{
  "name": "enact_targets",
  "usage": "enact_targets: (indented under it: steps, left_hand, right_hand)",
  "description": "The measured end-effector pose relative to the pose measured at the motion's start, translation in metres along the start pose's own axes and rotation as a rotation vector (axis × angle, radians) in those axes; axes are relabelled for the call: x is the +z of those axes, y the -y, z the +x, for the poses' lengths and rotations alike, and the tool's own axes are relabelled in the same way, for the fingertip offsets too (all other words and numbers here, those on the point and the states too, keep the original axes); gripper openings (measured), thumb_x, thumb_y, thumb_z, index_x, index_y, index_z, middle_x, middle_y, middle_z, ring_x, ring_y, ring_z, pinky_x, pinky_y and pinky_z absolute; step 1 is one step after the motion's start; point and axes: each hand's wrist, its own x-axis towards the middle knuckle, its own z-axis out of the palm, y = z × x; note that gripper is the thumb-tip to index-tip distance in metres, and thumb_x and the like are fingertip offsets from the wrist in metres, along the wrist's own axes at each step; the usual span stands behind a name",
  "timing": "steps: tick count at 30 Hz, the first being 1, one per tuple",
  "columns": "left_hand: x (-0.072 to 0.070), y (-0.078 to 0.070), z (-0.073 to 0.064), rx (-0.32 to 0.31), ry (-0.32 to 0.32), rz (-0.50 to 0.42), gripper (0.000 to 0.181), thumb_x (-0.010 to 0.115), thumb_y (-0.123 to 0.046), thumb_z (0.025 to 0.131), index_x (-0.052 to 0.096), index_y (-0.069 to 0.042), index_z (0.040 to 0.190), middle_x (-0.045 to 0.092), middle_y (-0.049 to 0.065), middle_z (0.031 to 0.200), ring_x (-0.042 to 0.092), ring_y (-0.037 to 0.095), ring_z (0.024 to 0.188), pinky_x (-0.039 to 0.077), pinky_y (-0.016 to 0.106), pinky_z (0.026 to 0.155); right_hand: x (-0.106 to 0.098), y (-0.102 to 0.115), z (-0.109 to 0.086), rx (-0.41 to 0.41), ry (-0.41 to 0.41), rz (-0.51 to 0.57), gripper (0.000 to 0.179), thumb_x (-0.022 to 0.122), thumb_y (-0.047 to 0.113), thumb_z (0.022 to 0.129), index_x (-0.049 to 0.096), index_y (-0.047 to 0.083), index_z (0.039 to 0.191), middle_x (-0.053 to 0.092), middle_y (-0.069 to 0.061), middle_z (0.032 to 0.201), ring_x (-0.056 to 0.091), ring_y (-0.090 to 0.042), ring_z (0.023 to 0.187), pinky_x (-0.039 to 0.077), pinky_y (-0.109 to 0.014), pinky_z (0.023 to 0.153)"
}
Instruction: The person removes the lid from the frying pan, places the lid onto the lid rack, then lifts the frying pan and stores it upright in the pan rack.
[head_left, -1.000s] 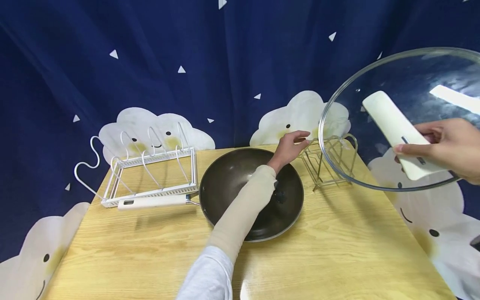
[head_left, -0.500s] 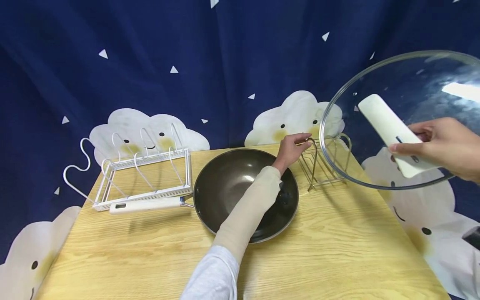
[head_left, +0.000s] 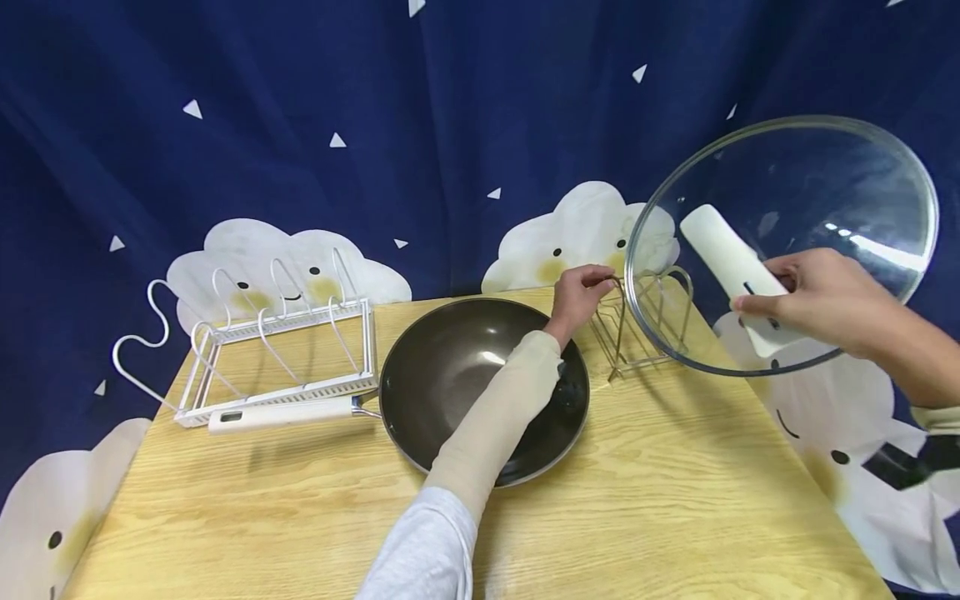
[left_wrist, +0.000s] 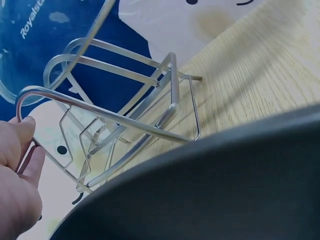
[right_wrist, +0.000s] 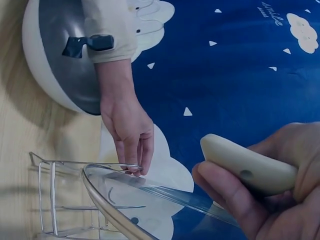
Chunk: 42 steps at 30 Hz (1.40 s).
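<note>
My left hand [head_left: 577, 296] reaches across the wok [head_left: 450, 375] and pinches the top bend of a metal wire lid rack [left_wrist: 110, 116] at its near-left end. In the left wrist view the thumb and fingers close around that wire. With my right hand [head_left: 832, 296] I grip the long cream handle [head_left: 723, 258] of a large glass lid [head_left: 840, 183]. Tilted in the air above the table's right side, the lid overlaps the rack's upper wires in the head view. Seen from the right wrist, its rim comes down close beside the rack's loops.
A white rack [head_left: 277, 390] with upright wire dividers stands at the left. In front of it lies the wok's cream handle [head_left: 288, 412], pointing left. A blue curtain [head_left: 450, 108] with cloud shapes hangs behind the wooden table [head_left: 675, 500].
My right hand has brought the lid leftward and slightly down, nearer the wire rack. The left fingers have closed on the rack's wire. The head view has shifted slightly to the right.
</note>
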Motion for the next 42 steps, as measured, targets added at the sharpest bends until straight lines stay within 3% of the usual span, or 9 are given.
enact_targets:
  steps: [6, 14, 24, 32, 42]
  left_hand:
    - [0.000, 0.002, 0.000, -0.025, -0.044, -0.031, 0.020, 0.070, -0.007, 0.096, 0.076, -0.005, 0.116, 0.076, 0.009, 0.109, 0.071, 0.013, 0.099, 0.054, 0.015, 0.082]
    - [0.000, 0.004, 0.000, -0.025, -0.059, 0.006, 0.021, 0.070, -0.009, 0.097, 0.075, -0.003, 0.117, 0.076, 0.009, 0.110, 0.071, 0.015, 0.101, 0.053, 0.015, 0.082]
    - [-0.001, 0.003, -0.001, 0.030, -0.095, -0.011, 0.019, 0.070, -0.003, 0.095, 0.075, 0.002, 0.113, 0.076, 0.016, 0.107, 0.071, 0.026, 0.104, 0.054, 0.017, 0.084]
    - [0.003, 0.005, 0.000, -0.007, -0.084, -0.035, 0.018, 0.071, -0.005, 0.096, 0.076, -0.001, 0.112, 0.076, 0.013, 0.107, 0.071, 0.022, 0.099, 0.054, 0.017, 0.080]
    - [0.005, 0.003, 0.000, -0.016, -0.082, -0.024, 0.017, 0.072, -0.006, 0.095, 0.077, -0.001, 0.110, 0.077, 0.014, 0.105, 0.072, 0.024, 0.099, 0.053, 0.017, 0.078]
  right_hand:
    - [0.009, 0.009, 0.008, -0.027, 0.003, -0.018, 0.058, 0.076, 0.034, 0.091, 0.061, -0.011, 0.125, 0.071, -0.025, 0.094, 0.066, -0.029, 0.074, 0.049, -0.037, 0.056]
    - [0.022, 0.017, 0.016, -0.072, -0.024, -0.045, 0.045, 0.078, 0.030, 0.089, 0.068, -0.008, 0.113, 0.072, -0.015, 0.082, 0.065, -0.027, 0.070, 0.047, -0.037, 0.056]
    - [0.033, 0.026, 0.027, -0.127, -0.049, -0.104, 0.042, 0.077, 0.026, 0.087, 0.068, -0.009, 0.108, 0.071, -0.015, 0.079, 0.065, -0.027, 0.067, 0.048, -0.039, 0.056]
    - [0.042, 0.028, 0.031, -0.091, 0.001, -0.078, 0.046, 0.075, 0.023, 0.088, 0.064, -0.014, 0.114, 0.070, -0.024, 0.087, 0.067, -0.030, 0.070, 0.052, -0.044, 0.057]
    - [0.050, 0.024, 0.039, -0.111, -0.027, -0.082, 0.042, 0.076, 0.022, 0.087, 0.065, -0.013, 0.107, 0.070, -0.022, 0.083, 0.065, -0.029, 0.068, 0.050, -0.042, 0.056]
